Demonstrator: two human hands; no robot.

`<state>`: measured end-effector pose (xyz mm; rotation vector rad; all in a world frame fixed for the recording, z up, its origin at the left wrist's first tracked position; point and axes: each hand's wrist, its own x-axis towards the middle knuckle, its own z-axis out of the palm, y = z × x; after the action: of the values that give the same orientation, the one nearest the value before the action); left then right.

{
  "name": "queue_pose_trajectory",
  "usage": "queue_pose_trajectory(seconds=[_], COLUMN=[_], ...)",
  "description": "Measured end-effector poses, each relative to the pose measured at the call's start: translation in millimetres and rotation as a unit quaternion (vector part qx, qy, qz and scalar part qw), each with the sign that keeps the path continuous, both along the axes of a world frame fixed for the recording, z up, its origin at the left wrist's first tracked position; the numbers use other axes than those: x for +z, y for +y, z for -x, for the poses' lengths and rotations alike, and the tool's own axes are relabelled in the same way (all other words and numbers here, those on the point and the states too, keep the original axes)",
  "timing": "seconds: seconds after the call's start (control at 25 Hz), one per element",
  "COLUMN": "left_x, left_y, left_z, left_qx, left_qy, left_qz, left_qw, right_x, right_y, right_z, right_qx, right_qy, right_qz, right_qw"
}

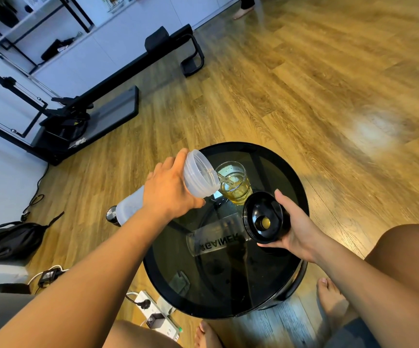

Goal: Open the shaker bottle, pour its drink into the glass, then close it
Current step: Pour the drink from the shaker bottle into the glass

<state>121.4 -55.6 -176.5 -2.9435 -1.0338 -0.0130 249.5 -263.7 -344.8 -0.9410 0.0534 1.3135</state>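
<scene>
My left hand (169,189) grips the translucent shaker bottle (198,178), tipped to the right with its open mouth over the glass (233,183). A thin stream runs from the bottle's rim into the glass, which holds amber drink and stands on the round black glass table (228,285). To the right of the glass, my right hand (295,231) holds the black lid (263,219) above the table, its underside turned toward me.
A dark metal bottle (111,215) stands on the wooden floor left of the table. A power strip (153,312) with plugs lies near my feet. A black bag (10,238) and exercise machines (90,106) sit at the left.
</scene>
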Motion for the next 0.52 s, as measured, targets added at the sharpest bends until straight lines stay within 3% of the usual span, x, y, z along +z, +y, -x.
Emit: queue_pose_trajectory(seconds=[0.52], left_x=[3.7], left_y=[0.8], left_z=[-1.5], left_qx=[-0.002], left_qy=[0.010], left_qz=[-0.015], left_qw=[1.000], right_x=[-3.9], right_y=[2.4], right_z=[-0.1], right_qx=[-0.002], right_qy=[-0.007], right_qz=[-0.024], right_qw=[1.000])
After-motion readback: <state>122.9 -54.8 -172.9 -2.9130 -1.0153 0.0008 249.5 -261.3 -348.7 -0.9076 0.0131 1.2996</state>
